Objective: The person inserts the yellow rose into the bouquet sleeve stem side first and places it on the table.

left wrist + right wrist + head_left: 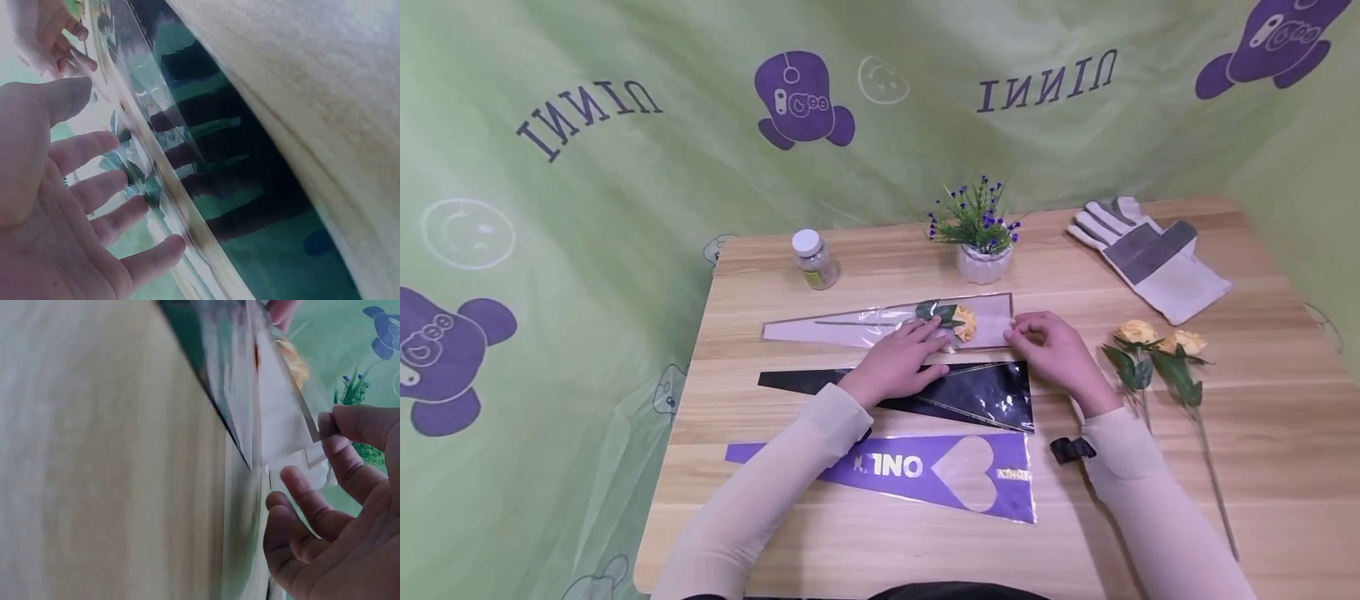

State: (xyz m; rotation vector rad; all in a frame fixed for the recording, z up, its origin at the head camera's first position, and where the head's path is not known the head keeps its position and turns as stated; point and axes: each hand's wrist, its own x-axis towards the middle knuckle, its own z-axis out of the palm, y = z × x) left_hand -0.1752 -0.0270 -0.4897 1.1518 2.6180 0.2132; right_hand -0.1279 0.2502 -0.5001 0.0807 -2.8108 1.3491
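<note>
A pale flower sleeve (995,315) with a dark border lies farthest back of several tapered sleeves. In it lies a yellow artificial rose (966,323), its green leaves and long thin stem running left. My left hand (897,362) rests over the sleeve near the bloom, fingers spread and fairly straight. With thumb and index finger, my right hand (1054,348) pinches the sleeve's wide right end. The right wrist view shows that pinch at the dark-bordered corner of the sleeve (281,422), with its edge lifted. A black sleeve (992,396) lies partly under my left hand.
Nearest me lies a purple sleeve (947,479) with a heart window. Two yellow roses (1182,343) lie at right, beside my right forearm. Work gloves (1150,254), a potted plant (983,265) and a white-capped jar (817,265) stand or lie along the back.
</note>
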